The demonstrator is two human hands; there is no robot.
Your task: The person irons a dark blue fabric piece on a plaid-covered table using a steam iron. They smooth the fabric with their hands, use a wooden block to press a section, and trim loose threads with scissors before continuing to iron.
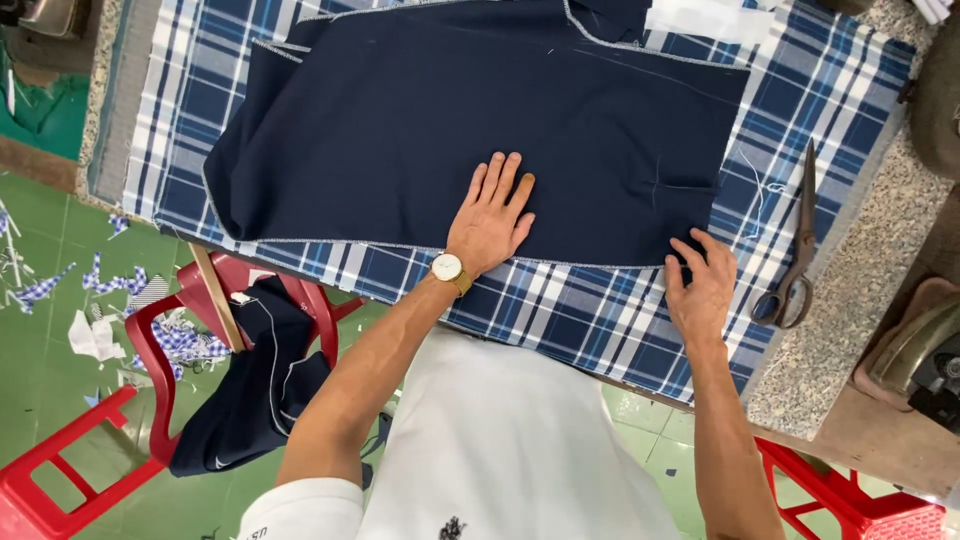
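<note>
A large piece of navy blue fabric lies flat on a blue and white plaid cloth that covers the table. My left hand rests palm down on the navy fabric near its front edge, fingers together, a gold wristwatch on the wrist. My right hand pinches the front right corner of the navy fabric between thumb and fingers. White chalk lines and a white stitched edge show on the fabric.
Dark metal scissors lie on the plaid cloth at the right. An iron sits at the far right. Red plastic stools stand below the table, one holding more navy fabric. Fabric scraps litter the green floor.
</note>
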